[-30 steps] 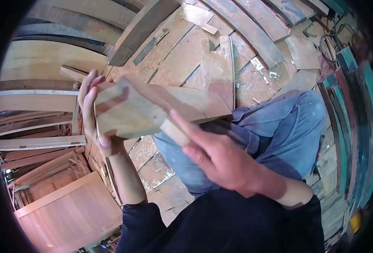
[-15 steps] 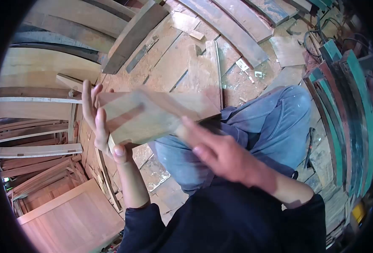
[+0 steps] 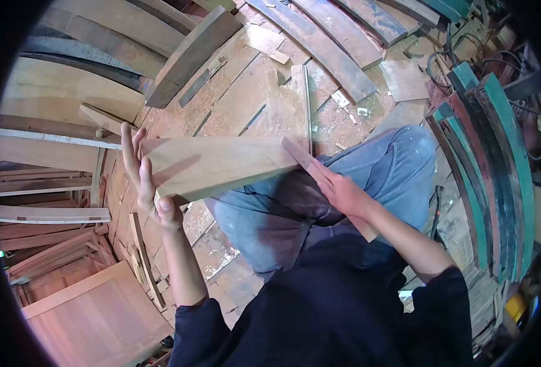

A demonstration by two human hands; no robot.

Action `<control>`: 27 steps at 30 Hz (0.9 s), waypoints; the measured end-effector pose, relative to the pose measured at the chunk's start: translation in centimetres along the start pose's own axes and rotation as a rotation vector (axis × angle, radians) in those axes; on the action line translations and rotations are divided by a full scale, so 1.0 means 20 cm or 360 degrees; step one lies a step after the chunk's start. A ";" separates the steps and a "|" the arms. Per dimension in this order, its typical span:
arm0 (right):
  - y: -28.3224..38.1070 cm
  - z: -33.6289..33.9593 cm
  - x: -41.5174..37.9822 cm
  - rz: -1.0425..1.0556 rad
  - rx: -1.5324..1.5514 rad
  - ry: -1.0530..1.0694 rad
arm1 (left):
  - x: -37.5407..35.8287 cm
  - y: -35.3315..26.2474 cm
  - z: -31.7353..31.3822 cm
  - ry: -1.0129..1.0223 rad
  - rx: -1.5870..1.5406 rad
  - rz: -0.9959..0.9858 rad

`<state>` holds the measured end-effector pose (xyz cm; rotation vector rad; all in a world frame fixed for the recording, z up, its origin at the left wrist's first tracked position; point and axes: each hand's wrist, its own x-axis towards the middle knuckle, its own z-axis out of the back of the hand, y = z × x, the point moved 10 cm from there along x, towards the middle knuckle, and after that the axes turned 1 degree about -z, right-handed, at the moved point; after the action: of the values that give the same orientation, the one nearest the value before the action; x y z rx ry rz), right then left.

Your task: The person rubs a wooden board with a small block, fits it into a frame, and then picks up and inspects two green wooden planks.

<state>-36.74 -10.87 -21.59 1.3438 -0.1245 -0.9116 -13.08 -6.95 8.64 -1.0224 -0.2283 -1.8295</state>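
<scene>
A pale wooden board (image 3: 227, 160) lies slantwise above my lap, its broad face up. My left hand (image 3: 147, 177) holds its left end, with the thumb at the near corner and the other fingers reaching up along the end. In my right hand (image 3: 349, 196) is a flat, narrow wooden strip (image 3: 296, 153), gripped along its length. The strip's far tip overlaps the board's right end, and its near end shows below my wrist.
I sit cross-legged in blue trousers (image 3: 399, 165) on a dusty plank floor (image 3: 227, 116). Thick timbers (image 3: 191, 58) lie ahead, and green-edged lengths (image 3: 509, 165) are stacked at right. Wooden panels (image 3: 99, 306) and frames stand at left. A notched wood piece (image 3: 287, 98) lies beyond the board.
My right hand, blurred over the middle of the board before, has moved right with the strip to the board's right end. The left hand keeps its hold.
</scene>
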 end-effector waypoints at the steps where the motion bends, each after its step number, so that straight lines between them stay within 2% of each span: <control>1: 0.14 0.06 0.00 0.0184 0.0066 -0.0053 | 0.00 0.01 -0.01 -0.0001 0.0005 -0.0026; 3: 0.47 0.07 -0.11 0.0482 0.0256 -0.0113 | -0.01 -0.01 -0.01 -0.0033 0.0011 -0.0015; 4: 0.66 0.06 -0.20 0.0405 0.0355 0.0030 | -0.01 0.00 -0.02 -0.0054 0.0012 0.0000; 5: 0.81 0.03 -0.30 0.0209 0.0403 0.0381 | -0.01 0.01 -0.01 -0.0089 0.0015 -0.0001; 6: 0.83 0.04 -0.30 0.0401 0.0406 0.0300 | -0.03 0.03 0.00 0.0029 -0.0004 0.0031; 8: 0.69 0.04 -0.26 0.0600 0.0353 0.0066 | -0.10 0.04 0.04 0.0024 -0.0011 0.0033; 10: 0.24 0.01 -0.07 0.0654 0.0171 -0.0177 | -0.19 0.09 0.11 0.0050 -0.0024 0.0054; 11: 0.05 0.02 0.01 0.0685 0.0066 -0.0287 | -0.22 0.12 0.12 -0.0006 -0.0165 0.0163; 13: -0.17 0.02 0.11 0.0109 0.0027 -0.0028 | -0.27 0.16 0.13 -0.0110 -0.0446 0.0371; 14: -0.17 0.01 0.11 0.0025 0.0066 0.0037 | -0.29 0.19 0.15 -0.0206 -0.0594 0.0533; 16: -0.03 0.09 0.06 -0.0128 0.0126 0.0159 | -0.31 0.17 0.14 -0.0383 -0.0581 0.0808; 17: -0.01 0.13 0.08 -0.0102 0.0208 0.0053 | -0.33 0.18 0.16 -0.0478 -0.0576 0.0941; 18: -0.03 0.18 0.08 -0.0081 0.0296 -0.0052 | -0.35 0.19 0.14 -0.0421 -0.0835 0.1030; 21: -0.10 0.25 0.08 -0.0127 0.0636 -0.0229 | -0.42 0.22 0.12 -0.0767 -0.1118 0.1263; 23: -0.09 0.30 0.07 -0.0156 0.0821 -0.0306 | -0.46 0.28 0.14 -0.0959 -0.1344 0.1163; 25: -0.05 0.34 0.07 -0.0108 0.0828 -0.0356 | -0.39 0.33 0.12 -0.1029 -0.1483 0.1036; 27: -0.01 0.38 0.06 -0.0087 0.0846 -0.0370 | -0.29 0.30 0.07 -0.1007 -0.1410 0.0945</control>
<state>-40.34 -17.48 -20.26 1.7287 -0.5418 -1.1276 -6.44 -5.24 3.71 -2.0105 0.5228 -0.9847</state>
